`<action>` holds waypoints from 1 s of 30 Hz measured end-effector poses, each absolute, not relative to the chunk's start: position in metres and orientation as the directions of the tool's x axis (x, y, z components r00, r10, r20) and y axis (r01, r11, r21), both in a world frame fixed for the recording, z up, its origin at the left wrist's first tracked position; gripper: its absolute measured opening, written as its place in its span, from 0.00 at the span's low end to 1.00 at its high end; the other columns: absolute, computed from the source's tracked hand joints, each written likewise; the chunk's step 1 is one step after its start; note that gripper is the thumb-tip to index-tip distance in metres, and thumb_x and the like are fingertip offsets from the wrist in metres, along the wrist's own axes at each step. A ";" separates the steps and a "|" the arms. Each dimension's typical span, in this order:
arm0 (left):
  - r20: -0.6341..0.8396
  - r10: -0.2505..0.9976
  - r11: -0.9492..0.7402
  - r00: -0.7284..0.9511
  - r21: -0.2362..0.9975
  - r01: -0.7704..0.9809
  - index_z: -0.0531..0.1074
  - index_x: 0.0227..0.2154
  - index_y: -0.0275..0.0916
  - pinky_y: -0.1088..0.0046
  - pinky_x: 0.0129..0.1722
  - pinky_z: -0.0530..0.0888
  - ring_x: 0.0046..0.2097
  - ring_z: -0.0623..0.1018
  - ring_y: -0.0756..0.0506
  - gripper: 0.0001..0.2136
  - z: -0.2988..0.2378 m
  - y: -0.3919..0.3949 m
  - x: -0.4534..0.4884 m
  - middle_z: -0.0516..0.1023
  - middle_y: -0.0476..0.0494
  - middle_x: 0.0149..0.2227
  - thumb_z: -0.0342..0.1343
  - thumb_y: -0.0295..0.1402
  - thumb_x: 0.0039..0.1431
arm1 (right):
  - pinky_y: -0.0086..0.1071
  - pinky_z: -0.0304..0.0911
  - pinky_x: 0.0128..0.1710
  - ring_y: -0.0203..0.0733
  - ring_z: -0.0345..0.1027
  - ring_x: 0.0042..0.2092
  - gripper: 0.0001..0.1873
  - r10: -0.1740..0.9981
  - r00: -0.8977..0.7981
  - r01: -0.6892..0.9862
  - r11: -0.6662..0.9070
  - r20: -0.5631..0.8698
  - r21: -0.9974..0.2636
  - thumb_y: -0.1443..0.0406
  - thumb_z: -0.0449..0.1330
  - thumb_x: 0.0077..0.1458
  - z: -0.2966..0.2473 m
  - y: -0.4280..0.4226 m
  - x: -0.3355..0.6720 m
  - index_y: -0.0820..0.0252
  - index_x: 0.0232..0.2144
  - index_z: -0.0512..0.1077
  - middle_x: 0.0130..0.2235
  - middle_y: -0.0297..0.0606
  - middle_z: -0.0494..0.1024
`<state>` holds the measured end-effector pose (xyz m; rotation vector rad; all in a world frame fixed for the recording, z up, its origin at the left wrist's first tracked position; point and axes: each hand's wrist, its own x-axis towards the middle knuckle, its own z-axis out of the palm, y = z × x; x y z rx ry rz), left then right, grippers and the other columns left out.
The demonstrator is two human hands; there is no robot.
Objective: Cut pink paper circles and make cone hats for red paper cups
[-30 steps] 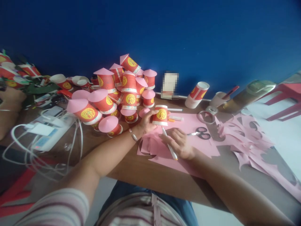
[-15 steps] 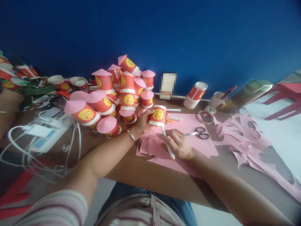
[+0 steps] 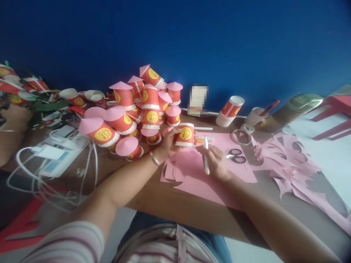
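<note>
My left hand [image 3: 169, 143] is closed round a red paper cup [image 3: 185, 135] with a yellow emblem and a white band at its lower edge. In my right hand [image 3: 218, 162] is a white marker pen [image 3: 206, 157], its tip pointing up and standing apart from the cup. Beneath both hands lie pink paper sheets [image 3: 192, 171]. To the left are several red cups with pink paper cone tops [image 3: 127, 146], stacked in a pile. Scissors [image 3: 237, 156] with dark handles rest on the pink paper beside my right hand.
A power strip [image 3: 59, 160] with white cables lies at the left, near another person's arm [image 3: 11, 128]. Behind stand stacked paper cups [image 3: 230, 111], a white cup [image 3: 256, 116] holding a red item, and tape rolls [image 3: 240, 137]. Pink paper scraps [image 3: 287, 160] cover the right side.
My right hand has drawn the marker away from the cup's lower edge, to the right, and tipped it more upright. My left hand keeps hold of the cup.
</note>
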<state>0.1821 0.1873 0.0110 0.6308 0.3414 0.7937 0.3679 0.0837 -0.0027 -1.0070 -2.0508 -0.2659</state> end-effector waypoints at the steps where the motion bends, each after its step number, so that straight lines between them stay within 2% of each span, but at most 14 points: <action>1: -0.053 0.746 0.536 0.664 0.640 -0.551 0.76 0.44 0.31 0.53 0.47 0.78 0.44 0.84 0.33 0.18 0.011 0.188 0.182 0.84 0.30 0.42 0.57 0.38 0.53 | 0.38 0.70 0.38 0.46 0.74 0.39 0.16 0.598 -0.322 0.766 0.620 0.734 -0.169 0.73 0.53 0.67 -0.004 0.087 0.371 0.59 0.53 0.72 0.39 0.44 0.81; 4: -0.044 0.761 0.522 0.647 0.632 -0.572 0.76 0.46 0.30 0.51 0.50 0.77 0.46 0.83 0.32 0.20 0.010 0.188 0.182 0.83 0.30 0.42 0.58 0.38 0.53 | 0.43 0.71 0.44 0.52 0.74 0.49 0.15 0.685 -0.274 0.829 0.523 0.675 -0.195 0.71 0.56 0.66 -0.009 0.099 0.380 0.58 0.52 0.74 0.49 0.48 0.82; 7: -0.045 0.782 0.512 0.622 0.614 -0.600 0.76 0.46 0.31 0.54 0.53 0.76 0.46 0.83 0.35 0.20 0.009 0.188 0.182 0.83 0.31 0.42 0.59 0.38 0.53 | 0.42 0.72 0.46 0.52 0.74 0.52 0.18 0.722 -0.273 0.847 0.494 0.635 -0.197 0.70 0.57 0.65 -0.016 0.109 0.388 0.58 0.56 0.73 0.50 0.48 0.82; 11: -0.056 0.774 0.525 0.631 0.613 -0.590 0.76 0.45 0.31 0.57 0.53 0.75 0.47 0.83 0.36 0.19 0.009 0.188 0.183 0.83 0.32 0.41 0.59 0.38 0.52 | 0.40 0.70 0.44 0.52 0.73 0.52 0.20 0.746 -0.354 0.859 0.498 0.564 -0.119 0.72 0.57 0.64 -0.024 0.114 0.392 0.59 0.57 0.72 0.51 0.48 0.82; 17: -0.045 0.773 0.509 0.632 0.639 -0.577 0.76 0.44 0.32 0.54 0.53 0.75 0.47 0.82 0.34 0.19 0.011 0.187 0.183 0.83 0.32 0.41 0.60 0.38 0.51 | 0.40 0.67 0.42 0.52 0.72 0.50 0.20 0.732 -0.389 0.886 0.464 0.559 0.009 0.73 0.55 0.65 -0.027 0.113 0.388 0.60 0.57 0.73 0.48 0.49 0.82; 22: -0.060 0.758 0.527 0.649 0.644 -0.555 0.76 0.44 0.32 0.53 0.51 0.76 0.46 0.83 0.34 0.19 0.013 0.185 0.182 0.83 0.32 0.41 0.59 0.38 0.52 | 0.40 0.64 0.44 0.52 0.69 0.53 0.18 0.757 -0.346 0.904 0.426 0.555 -0.018 0.73 0.57 0.63 -0.024 0.113 0.386 0.58 0.54 0.75 0.50 0.47 0.81; 27: -0.039 0.785 0.494 0.618 0.643 -0.586 0.77 0.45 0.31 0.53 0.50 0.76 0.44 0.83 0.34 0.19 0.013 0.185 0.184 0.84 0.32 0.40 0.60 0.37 0.51 | 0.37 0.61 0.40 0.49 0.69 0.45 0.15 0.742 -0.327 0.905 0.424 0.585 -0.031 0.72 0.56 0.65 -0.021 0.111 0.386 0.58 0.50 0.76 0.41 0.44 0.80; 30: -0.049 0.782 0.500 0.622 0.645 -0.578 0.77 0.44 0.31 0.54 0.50 0.76 0.44 0.83 0.34 0.19 0.011 0.186 0.184 0.84 0.33 0.39 0.60 0.36 0.50 | 0.37 0.61 0.40 0.49 0.68 0.45 0.14 0.742 -0.307 0.905 0.421 0.596 -0.058 0.70 0.56 0.66 -0.022 0.112 0.387 0.58 0.50 0.76 0.42 0.44 0.79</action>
